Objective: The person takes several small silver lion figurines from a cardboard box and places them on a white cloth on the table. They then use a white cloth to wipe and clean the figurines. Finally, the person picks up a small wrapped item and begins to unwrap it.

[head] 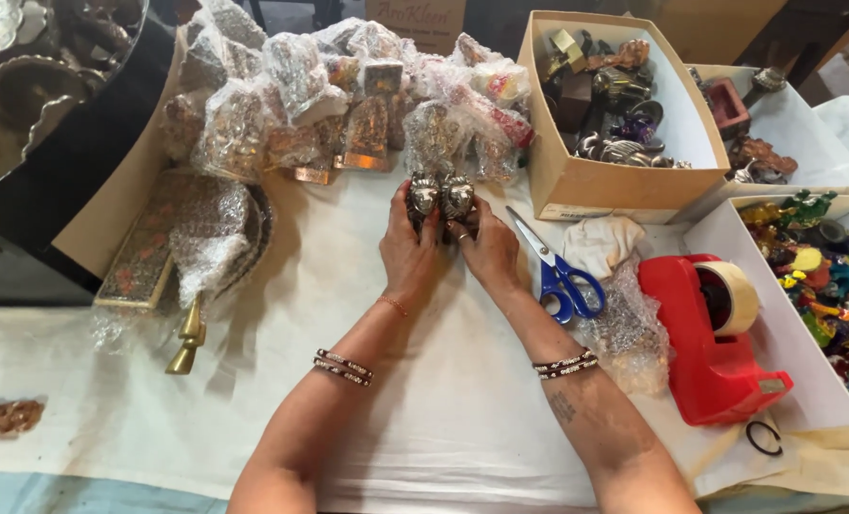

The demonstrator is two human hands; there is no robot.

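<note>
At the frame's centre, the left hand and right hand each clasp one small metal figurine, pressed side by side as a pair, just left of the blue scissors.

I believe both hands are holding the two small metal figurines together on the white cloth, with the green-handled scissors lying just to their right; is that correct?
Not quite: the scissors have blue handles, not green, as the head view shows. Otherwise correct: the left hand and right hand hold the two metal figurines over the white cloth.
</note>
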